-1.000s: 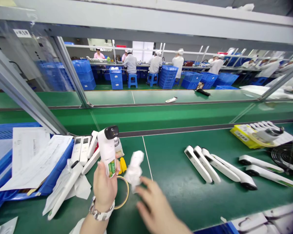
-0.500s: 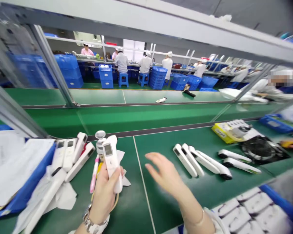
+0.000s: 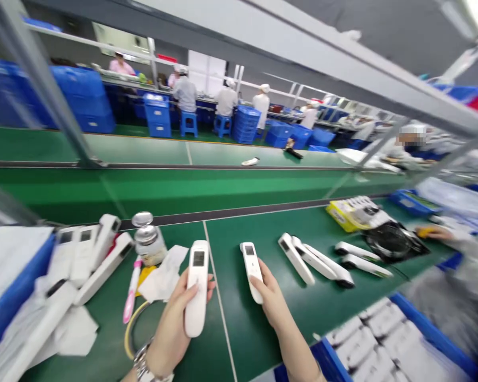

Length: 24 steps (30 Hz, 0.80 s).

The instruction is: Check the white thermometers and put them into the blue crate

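Two white handheld thermometers stand upright over the green table, one in each hand. My left hand [image 3: 174, 323] is wrapped round the larger-looking thermometer [image 3: 198, 281], its small grey screen towards me and my thumb on its front. My right hand [image 3: 271, 300] grips the other thermometer [image 3: 250, 265] by its lower part, thumb across the front. Just right of it, several thermometers [image 3: 297, 260] lie side by side on the table. More white thermometers [image 3: 83, 254] are grouped at the left.
Left of my left hand are a glass bottle [image 3: 150, 246], a pink-and-white pen [image 3: 132, 292] and white paper [image 3: 165, 273]. A blue bin [image 3: 332, 361] of white devices stands lower right. A yellow box [image 3: 342, 216] and black cable [image 3: 390, 241] lie farther back, near another person's hand [image 3: 436, 232].
My right hand, empty before, now holds a thermometer from the right-hand row. My left hand has turned its thermometer more upright. The view has shifted to the right.
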Motion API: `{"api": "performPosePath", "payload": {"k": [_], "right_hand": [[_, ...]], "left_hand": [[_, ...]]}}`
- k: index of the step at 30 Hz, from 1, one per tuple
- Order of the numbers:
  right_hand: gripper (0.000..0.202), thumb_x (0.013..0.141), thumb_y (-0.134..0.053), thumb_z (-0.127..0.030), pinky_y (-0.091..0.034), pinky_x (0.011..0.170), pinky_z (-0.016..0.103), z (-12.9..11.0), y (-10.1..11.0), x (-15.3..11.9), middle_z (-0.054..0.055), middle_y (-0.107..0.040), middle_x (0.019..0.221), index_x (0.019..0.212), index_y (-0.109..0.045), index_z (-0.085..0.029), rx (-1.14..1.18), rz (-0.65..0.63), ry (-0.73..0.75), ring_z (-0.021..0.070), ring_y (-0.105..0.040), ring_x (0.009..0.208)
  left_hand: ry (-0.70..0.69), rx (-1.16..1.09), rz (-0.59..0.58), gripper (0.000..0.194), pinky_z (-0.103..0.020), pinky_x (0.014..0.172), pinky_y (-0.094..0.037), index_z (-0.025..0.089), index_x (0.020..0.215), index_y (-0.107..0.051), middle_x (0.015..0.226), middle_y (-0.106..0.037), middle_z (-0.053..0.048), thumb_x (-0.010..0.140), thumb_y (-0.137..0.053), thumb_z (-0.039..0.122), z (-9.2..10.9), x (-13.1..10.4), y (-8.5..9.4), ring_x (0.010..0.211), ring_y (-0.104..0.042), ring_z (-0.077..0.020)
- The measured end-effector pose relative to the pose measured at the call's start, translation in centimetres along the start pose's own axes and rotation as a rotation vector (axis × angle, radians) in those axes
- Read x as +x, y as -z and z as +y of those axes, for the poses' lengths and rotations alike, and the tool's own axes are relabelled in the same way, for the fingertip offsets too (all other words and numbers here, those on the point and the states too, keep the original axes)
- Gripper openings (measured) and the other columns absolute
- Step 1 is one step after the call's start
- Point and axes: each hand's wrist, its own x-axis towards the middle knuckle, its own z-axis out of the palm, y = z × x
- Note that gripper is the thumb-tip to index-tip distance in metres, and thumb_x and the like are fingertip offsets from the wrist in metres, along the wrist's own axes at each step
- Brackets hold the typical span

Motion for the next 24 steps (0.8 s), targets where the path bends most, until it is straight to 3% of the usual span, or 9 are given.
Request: {"api": "performPosePath", "payload": {"k": [3, 5, 8, 12, 24], "right_hand": [[0.046, 0.086, -0.047, -0.035, -0.044, 0.093, 0.043, -1.9, -3.7, -2.8, 0.008, -0.05, 0.129, 0.129, -0.038, -0.021, 0.477, -0.126, -0.116, 0.0259, -0.05, 0.115], [0.049, 0.084, -0.052, -0.034, -0.04, 0.098, 0.043, -3.0, -5.0, -4.1, 0.007, -0.048, 0.131, 0.129, -0.037, -0.023, 0.574, -0.179, -0.119, 0.0259, -0.046, 0.118], [0.052, 0.084, -0.054, -0.033, -0.037, 0.1, 0.042, -4.0, -5.5, -4.9, 0.007, -0.044, 0.134, 0.131, -0.034, -0.024, 0.514, -0.226, -0.019, 0.025, -0.042, 0.121], [0.055, 0.085, -0.053, -0.032, -0.036, 0.101, 0.043, -3.8, -5.0, -5.0, 0.006, -0.039, 0.138, 0.134, -0.03, -0.024, 0.452, -0.272, 0.065, 0.0248, -0.037, 0.125], [0.057, 0.086, -0.05, -0.028, -0.04, 0.098, 0.043, -3.9, -4.3, -4.9, 0.007, -0.043, 0.134, 0.137, -0.026, -0.024, 0.389, -0.308, 0.068, 0.0254, -0.04, 0.123]], "left_hand": [[0.017, -0.135, 0.068, 0.034, -0.031, 0.085, -0.048, 0.014, 0.111, -0.051, 0.096, -0.065, -0.011, 0.083, -0.051, 0.033, -0.1, 0.3, -0.3, 0.092, -0.061, -0.0204], [-0.026, -0.15, 0.054, 0.033, -0.032, 0.087, -0.046, 0.015, 0.109, -0.053, 0.097, -0.065, -0.01, 0.085, -0.047, 0.036, -0.3, 0.4, -0.4, 0.095, -0.06, -0.0205], [-0.086, -0.14, -0.041, 0.03, -0.03, 0.09, -0.043, 0.02, 0.113, -0.053, 0.108, -0.062, -0.006, 0.086, -0.046, 0.034, -0.8, 0.2, -0.5, 0.105, -0.055, -0.0198], [-0.103, -0.133, -0.076, 0.032, -0.031, 0.093, -0.04, 0.022, 0.117, -0.051, 0.118, -0.056, -0.004, 0.087, -0.045, 0.03, -1.2, -0.1, -0.6, 0.114, -0.048, -0.021], [-0.07, -0.093, -0.09, 0.027, -0.031, 0.088, -0.041, 0.021, 0.107, -0.058, 0.108, -0.062, -0.004, 0.086, -0.046, 0.031, -1.4, 0.0, -0.7, 0.104, -0.054, -0.021]]}}
